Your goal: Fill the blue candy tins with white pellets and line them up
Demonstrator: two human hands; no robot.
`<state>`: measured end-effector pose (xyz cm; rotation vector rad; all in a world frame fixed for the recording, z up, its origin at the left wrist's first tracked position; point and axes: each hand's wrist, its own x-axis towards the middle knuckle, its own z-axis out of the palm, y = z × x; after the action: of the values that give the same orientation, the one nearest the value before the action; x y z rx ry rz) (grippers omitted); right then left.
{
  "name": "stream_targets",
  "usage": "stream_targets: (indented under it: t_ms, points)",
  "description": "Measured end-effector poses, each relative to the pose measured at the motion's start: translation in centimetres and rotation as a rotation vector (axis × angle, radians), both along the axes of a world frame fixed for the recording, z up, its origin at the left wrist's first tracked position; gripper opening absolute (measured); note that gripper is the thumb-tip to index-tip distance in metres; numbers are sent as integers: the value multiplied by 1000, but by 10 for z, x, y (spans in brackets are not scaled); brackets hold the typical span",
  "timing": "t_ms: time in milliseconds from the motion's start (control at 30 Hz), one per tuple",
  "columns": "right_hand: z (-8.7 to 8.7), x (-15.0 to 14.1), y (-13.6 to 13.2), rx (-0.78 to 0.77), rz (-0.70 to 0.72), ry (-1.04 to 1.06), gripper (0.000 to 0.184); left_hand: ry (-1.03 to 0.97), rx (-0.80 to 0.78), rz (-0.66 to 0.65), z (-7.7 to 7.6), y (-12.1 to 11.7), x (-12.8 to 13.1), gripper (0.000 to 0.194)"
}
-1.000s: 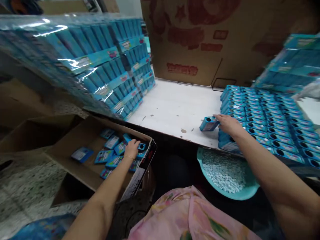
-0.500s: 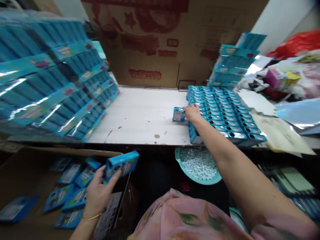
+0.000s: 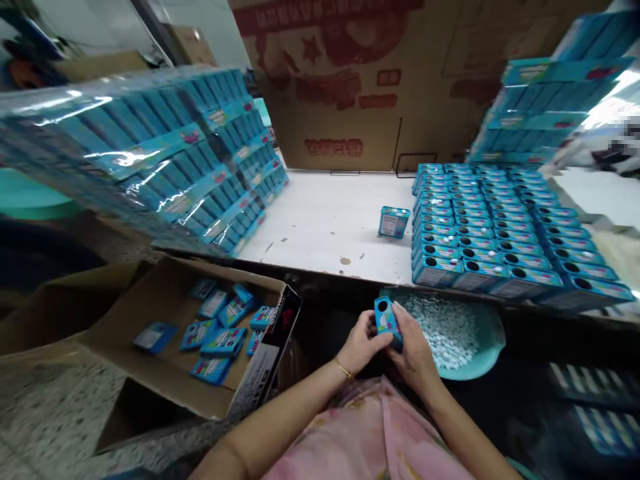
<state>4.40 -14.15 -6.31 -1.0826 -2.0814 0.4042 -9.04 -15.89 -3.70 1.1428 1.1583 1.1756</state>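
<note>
A small blue printed box point(image 3: 387, 316) with a round dark spot near its end is held in front of my body. My left hand point(image 3: 363, 343) grips its left side, and my right hand point(image 3: 413, 343) closes on its right side. Just beyond, to the right, a turquoise basin point(image 3: 493, 350) holds a heap of small white pieces point(image 3: 450, 333). One similar blue box point(image 3: 394, 222) stands alone on the white tabletop point(image 3: 320, 227). Right of it, rows of the same boxes point(image 3: 480, 233) stand packed together.
An open cardboard carton point(image 3: 150, 373) at the lower left has several loose blue boxes point(image 3: 223, 340) in it. Plastic-wrapped stacks of boxes point(image 3: 165, 153) rise at the left, more stacked boxes point(image 3: 540, 113) at the back right. A large printed cardboard carton point(image 3: 350, 87) stands behind.
My left hand has brought a blue box from above the carton to my front. My right hand has left the box standing on the table and come back to grip the held one.
</note>
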Motion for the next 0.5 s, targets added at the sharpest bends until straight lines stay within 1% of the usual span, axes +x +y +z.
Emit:
stream_targets:
  t_ms: [33, 67, 100, 133, 200, 233, 267, 300, 333, 367, 400, 433, 500]
  points:
    - [-5, 0, -2, -54, -15, 61, 64, -29, 21, -53, -3, -3, 3, 71]
    - [-6, 1, -6, -113, -11, 114, 64, -30, 31, -72, -6, -6, 6, 84]
    - [-6, 3, -11, -168, 6, 155, 64, -12, 34, -60, -10, -9, 8, 97]
    - [-5, 4, -14, -226, 76, 172, 66, 25, 23, -31, -15, -10, 9, 103]
    - [-3, 10, -17, -282, 211, 169, 74, 81, -25, 52, -25, -8, 10, 104]
    - [-4, 16, -16, -302, 297, 145, 78, 98, -54, 48, -30, -5, 10, 101]
    - [-7, 25, -14, -321, 368, 112, 77, 108, -83, 24, -35, -4, 9, 97]
    - [-10, 36, -11, -346, 404, 77, 72, 100, -112, 4, -38, -3, 7, 92]
    - [-15, 49, -6, -373, 381, 46, 63, 77, -143, -8, -39, -3, 6, 86]
    - [-21, 63, -1, -395, 292, 16, 53, 42, -176, -7, -40, -3, 4, 80]
    - [-27, 78, 7, -408, 144, -15, 46, -2, -210, 4, -39, -4, 3, 74]
    - [-34, 93, 17, -408, -35, -51, 41, -44, -243, 18, -38, -6, 2, 69]
    - [-44, 119, 44, -386, -366, -148, 41, -107, -291, 41, -35, -6, 1, 62]
